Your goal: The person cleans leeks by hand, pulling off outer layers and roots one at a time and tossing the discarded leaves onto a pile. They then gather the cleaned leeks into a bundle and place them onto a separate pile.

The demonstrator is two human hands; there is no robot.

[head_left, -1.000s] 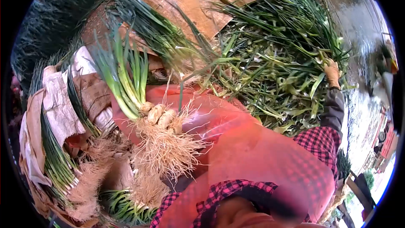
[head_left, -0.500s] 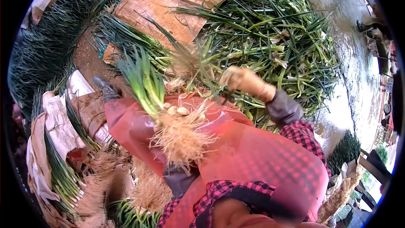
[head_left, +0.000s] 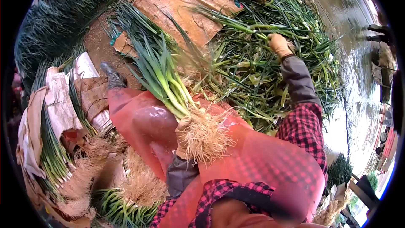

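Observation:
My left hand [head_left: 183,137], in a tan glove, is wrapped round the lower stalks of a bunch of green onions [head_left: 171,82] over my lap. The pale, stringy roots [head_left: 209,137] hang beside and partly cover the fingers, and the green tops point up and left. My right hand [head_left: 279,45], also gloved, is stretched out over a heap of loose green onion leaves [head_left: 253,76]. Its fingers are closed on the end of a green onion stalk [head_left: 240,26], whose leafy part is smeared by motion.
A brown paper sheet [head_left: 181,4] lies ahead, with more green onions [head_left: 143,23] beside it. Dense green onions [head_left: 63,25] stand far left. Paper-wrapped bundles [head_left: 55,160] and rooted bunches [head_left: 141,181] lie at lower left. Wet ground [head_left: 350,50] runs along the right.
My right hand has moved up and right, from near my knee to over the leaf heap. The left hand, earlier hidden behind the roots, now shows, and its bunch appears slightly turned.

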